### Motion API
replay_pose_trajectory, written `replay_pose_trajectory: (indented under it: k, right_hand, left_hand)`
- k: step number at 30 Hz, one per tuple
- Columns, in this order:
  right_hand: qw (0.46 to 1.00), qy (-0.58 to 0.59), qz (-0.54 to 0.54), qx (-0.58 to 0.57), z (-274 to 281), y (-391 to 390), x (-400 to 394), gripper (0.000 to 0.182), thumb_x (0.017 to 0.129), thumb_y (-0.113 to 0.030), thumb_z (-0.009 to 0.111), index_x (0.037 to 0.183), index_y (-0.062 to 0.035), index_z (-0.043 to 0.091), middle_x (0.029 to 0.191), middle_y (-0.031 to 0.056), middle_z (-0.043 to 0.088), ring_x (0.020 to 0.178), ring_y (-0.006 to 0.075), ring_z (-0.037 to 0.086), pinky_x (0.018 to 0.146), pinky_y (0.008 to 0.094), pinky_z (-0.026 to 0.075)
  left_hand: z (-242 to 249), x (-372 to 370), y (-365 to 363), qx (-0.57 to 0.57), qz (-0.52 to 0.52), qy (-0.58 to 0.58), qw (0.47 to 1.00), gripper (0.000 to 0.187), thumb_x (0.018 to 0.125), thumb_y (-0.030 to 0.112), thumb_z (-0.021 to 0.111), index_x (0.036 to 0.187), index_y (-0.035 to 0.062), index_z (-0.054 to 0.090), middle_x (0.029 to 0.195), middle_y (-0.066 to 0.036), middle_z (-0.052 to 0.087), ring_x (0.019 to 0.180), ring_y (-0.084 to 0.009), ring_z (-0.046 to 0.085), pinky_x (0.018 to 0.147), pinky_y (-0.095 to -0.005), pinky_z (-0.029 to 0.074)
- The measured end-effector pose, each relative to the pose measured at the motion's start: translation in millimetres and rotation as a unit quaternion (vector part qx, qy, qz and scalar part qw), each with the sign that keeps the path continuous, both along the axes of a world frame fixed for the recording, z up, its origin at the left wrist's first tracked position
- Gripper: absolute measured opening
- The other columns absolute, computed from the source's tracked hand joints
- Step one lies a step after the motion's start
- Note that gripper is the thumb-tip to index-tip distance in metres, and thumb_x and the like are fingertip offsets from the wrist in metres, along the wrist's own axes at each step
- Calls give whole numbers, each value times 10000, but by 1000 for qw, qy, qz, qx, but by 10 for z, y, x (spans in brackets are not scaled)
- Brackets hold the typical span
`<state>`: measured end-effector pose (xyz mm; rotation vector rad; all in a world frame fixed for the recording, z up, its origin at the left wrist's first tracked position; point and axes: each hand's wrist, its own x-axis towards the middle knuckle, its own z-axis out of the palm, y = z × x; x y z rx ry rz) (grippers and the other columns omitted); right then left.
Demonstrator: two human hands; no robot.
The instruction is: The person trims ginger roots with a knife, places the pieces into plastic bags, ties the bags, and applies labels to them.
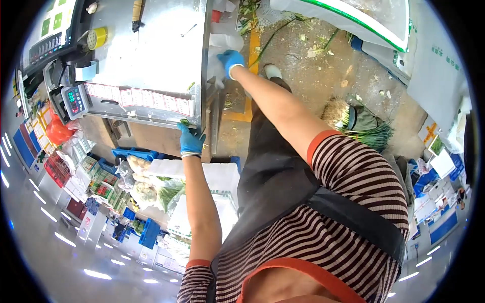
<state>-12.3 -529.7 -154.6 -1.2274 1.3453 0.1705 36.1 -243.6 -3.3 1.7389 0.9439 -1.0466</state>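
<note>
My left hand [191, 140], in a blue glove, is at the near edge of the metal table [151, 55]. Its thumb stands apart from the fingers, and a small green leaf scrap [185, 121] lies at the fingertips. My right hand [231, 61], also gloved in blue, reaches down beside the table's right side. Its fingers are curled at a clear plastic bag [216, 64], one of several whitish bags there; the fingertips are partly hidden. A strip of printed labels [139, 99] runs along the table's front.
A scale display [75, 100], a yellow tape roll [96, 38] and a wooden-handled tool [137, 14] are at the table's left and back. Green onions [371, 135] lie on the littered floor [303, 60] at right. A white foam box [222, 177] with vegetables is below the table.
</note>
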Motion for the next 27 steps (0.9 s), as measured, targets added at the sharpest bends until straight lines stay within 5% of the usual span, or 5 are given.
replay_pose_trajectory:
  k: [3,6,9,20,27]
  right_hand:
    - [936,161,284,-133,-205,-346,-850,372,912,-303,483,1085,-37,678,1175,199,642,1047,384,630,845,442,512]
    - [987,111,-29,-114,-1067,-521,-2015,388,919,-350,534,1112,-43,673,1047,148,696,908,303,670,753,410,529]
    - [965,32,-247,77,103,-842,-2603,348,907,-387,628,1044,-74,694,891,25,668,768,182,619,630,334,524]
    - [864,-11,357,-354,2478,-431,-2265,299,904,-393,602,954,-106,670,846,136,693,749,356,662,650,444,524]
    - [968,-175,95,-154,3230,-323,-1732,414,834,-439,702,982,-55,659,888,129,693,771,182,657,681,345,531]
  left_hand:
    - [14,-81,-12,4,-11,-46,999,826,876,763,341,1415,141,414,1384,-109,485,1244,-350,475,1028,-540,317]
    - [10,-253,-125,-60,57,-42,996,849,863,769,373,1406,118,416,1366,-136,493,1196,-340,509,994,-518,366]
    - [169,-880,-479,-85,137,18,987,866,824,770,468,1361,92,464,1296,-169,552,1121,-294,567,901,-442,451]
    - [812,-1303,-1985,-355,-333,-133,863,233,888,132,653,1061,-22,682,936,-28,666,819,-109,602,776,-272,483]
    - [1724,-766,-2140,-293,-272,-166,902,180,843,121,712,960,-17,706,844,-33,662,712,-89,585,635,-237,470]
